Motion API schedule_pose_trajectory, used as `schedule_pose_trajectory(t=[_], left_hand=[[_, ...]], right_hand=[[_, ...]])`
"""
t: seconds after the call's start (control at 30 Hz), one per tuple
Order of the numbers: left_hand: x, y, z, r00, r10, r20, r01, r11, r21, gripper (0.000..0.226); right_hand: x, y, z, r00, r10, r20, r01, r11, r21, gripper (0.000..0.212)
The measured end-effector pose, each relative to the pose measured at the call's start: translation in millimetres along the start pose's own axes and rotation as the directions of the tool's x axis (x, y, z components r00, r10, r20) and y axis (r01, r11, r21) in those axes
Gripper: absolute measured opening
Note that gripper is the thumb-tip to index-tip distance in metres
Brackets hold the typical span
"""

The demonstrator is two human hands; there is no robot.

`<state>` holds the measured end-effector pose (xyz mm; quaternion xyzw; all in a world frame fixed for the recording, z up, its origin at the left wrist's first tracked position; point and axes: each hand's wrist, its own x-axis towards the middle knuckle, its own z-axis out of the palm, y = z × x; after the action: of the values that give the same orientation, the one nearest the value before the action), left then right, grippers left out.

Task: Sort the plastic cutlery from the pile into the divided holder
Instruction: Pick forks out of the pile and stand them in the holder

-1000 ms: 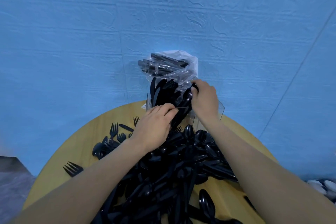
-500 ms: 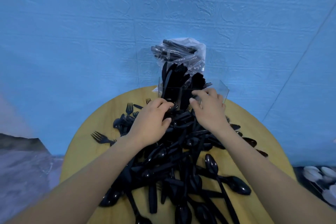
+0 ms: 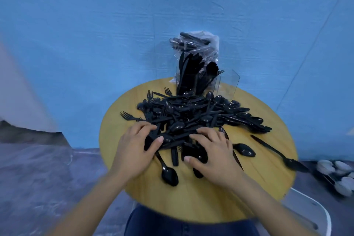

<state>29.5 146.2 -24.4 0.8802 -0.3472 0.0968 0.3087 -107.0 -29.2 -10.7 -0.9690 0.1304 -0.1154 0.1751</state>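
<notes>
A pile of black plastic cutlery [image 3: 191,115], made up of spoons, forks and knives, covers the middle of a round wooden table [image 3: 249,182]. At the table's far edge stands the clear divided holder [image 3: 227,84]. Black knives and forks stand upright in its left compartments, and its right compartment looks see-through. My left hand [image 3: 137,147] rests on the pile's near left edge, fingers lying over the pieces and thumb out. My right hand [image 3: 213,152] lies spread on the pile's near right edge. Neither hand plainly grips a piece.
A clear bag of black cutlery [image 3: 197,44] leans on the blue wall behind the holder. Loose spoons [image 3: 246,150] [image 3: 169,175] and one long piece [image 3: 277,152] lie apart from the pile. A white chair [image 3: 316,214] and a tray of white spoons [image 3: 337,175] are at the right.
Both hands have drawn back from the holder to the near edge of the pile. The view has pulled back, showing more of the table.
</notes>
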Motion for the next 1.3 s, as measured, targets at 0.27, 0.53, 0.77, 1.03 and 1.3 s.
schedule_pose_trajectory(t=[0.27, 0.53, 0.77, 1.03, 1.3], left_hand=[[-20.8, 12.8, 17.2, 0.998, -0.029, 0.054, 0.030, 0.999, -0.024, 0.047], [-16.4, 26.2, 32.2, 0.997, 0.029, 0.078, -0.033, 0.998, 0.056, 0.048], [-16.0, 24.4, 34.7, 0.998, 0.043, 0.045, -0.044, 0.999, 0.027, 0.042], [-15.4, 22.7, 35.6, 0.997, 0.077, 0.018, -0.077, 0.997, 0.023, 0.035], [-14.6, 23.5, 36.9, 0.996, 0.088, 0.033, -0.089, 0.995, 0.038, 0.037]], right_hand=[[-8.5, 30.5, 13.8, 0.998, -0.009, -0.070, 0.007, 0.999, -0.033, 0.045], [6.6, 45.2, 11.1, 0.964, -0.059, -0.260, 0.075, 0.996, 0.052, 0.024], [16.3, 9.9, 15.6, 0.989, -0.145, -0.033, 0.143, 0.988, -0.056, 0.043], [23.6, 5.7, 15.4, 0.986, -0.141, -0.089, 0.136, 0.989, -0.058, 0.023], [23.3, -5.4, 1.2, 0.985, -0.117, -0.128, 0.123, 0.991, 0.045, 0.007]])
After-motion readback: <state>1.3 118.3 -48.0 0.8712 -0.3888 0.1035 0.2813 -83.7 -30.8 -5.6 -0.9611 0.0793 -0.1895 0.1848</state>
